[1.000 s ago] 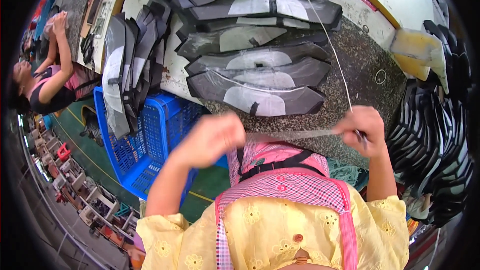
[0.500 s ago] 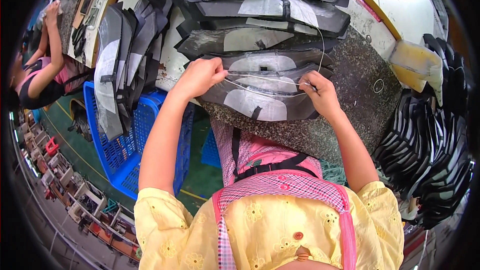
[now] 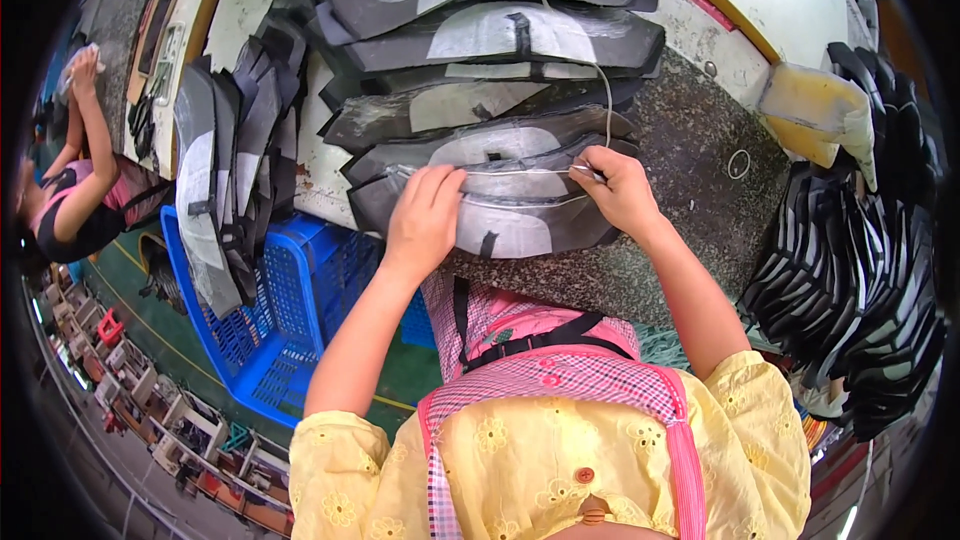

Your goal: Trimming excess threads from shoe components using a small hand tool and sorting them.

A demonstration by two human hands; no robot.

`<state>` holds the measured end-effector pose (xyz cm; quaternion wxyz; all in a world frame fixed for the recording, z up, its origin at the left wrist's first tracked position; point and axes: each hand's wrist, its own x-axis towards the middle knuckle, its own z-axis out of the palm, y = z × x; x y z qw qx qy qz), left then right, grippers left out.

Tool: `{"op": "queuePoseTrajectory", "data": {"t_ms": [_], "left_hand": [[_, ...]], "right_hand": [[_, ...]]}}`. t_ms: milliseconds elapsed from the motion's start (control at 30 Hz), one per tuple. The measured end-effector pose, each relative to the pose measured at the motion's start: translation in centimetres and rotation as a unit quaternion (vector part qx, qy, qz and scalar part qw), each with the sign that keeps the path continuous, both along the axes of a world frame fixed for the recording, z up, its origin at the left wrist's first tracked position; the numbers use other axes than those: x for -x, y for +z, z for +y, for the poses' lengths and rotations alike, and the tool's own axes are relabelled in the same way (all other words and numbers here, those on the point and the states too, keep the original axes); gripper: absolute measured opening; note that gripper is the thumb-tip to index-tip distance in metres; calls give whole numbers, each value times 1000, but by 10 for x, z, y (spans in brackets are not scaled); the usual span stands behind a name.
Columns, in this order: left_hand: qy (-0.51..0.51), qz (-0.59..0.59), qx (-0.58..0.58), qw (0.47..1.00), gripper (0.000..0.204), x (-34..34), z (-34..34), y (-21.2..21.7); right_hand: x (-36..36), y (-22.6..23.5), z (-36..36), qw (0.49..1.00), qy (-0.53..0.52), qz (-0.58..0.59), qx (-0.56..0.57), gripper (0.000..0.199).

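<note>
My left hand [image 3: 425, 222] lies flat, fingers together, on the left part of the nearest black-and-white curved shoe piece [image 3: 520, 230] on the speckled stone worktop [image 3: 690, 190]. My right hand [image 3: 618, 190] pinches a thin white strip [image 3: 520, 173] with a small tool at the piece's upper right edge, and the strip runs left across the piece to my left fingertips. A thin thread [image 3: 604, 100] loops up from my right hand. Several similar curved pieces [image 3: 500, 40] lie overlapped in a row behind.
More black pieces hang over the table's left edge [image 3: 225, 170] above a blue plastic crate [image 3: 290, 310]. A yellowish block [image 3: 815, 105] and a rack of black parts [image 3: 860, 290] stand at the right. Another person [image 3: 75, 200] works at the far left.
Both hands came down from holding the strip taut in the air onto the nearest piece. The left hand has flattened on it, and the right hand presses the strip's end at its edge.
</note>
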<state>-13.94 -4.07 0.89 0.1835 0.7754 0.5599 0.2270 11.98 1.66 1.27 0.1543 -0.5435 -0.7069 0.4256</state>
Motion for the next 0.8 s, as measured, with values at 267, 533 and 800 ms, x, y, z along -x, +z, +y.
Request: {"op": "queuePoseTrajectory", "data": {"t_ms": [267,533,800], "left_hand": [[-3,-54,-3,999,39,-49,15,13],[-53,11,10,998,42,-94,17,-5],[-37,77,32,996,33,-103,33,4]], "right_hand": [[-18,-3,15,981,-24,-123,-151,19],[-9,-18,15,984,-122,-66,-113,20],[-1,-17,22,936,-117,-67,-326,25]]}}
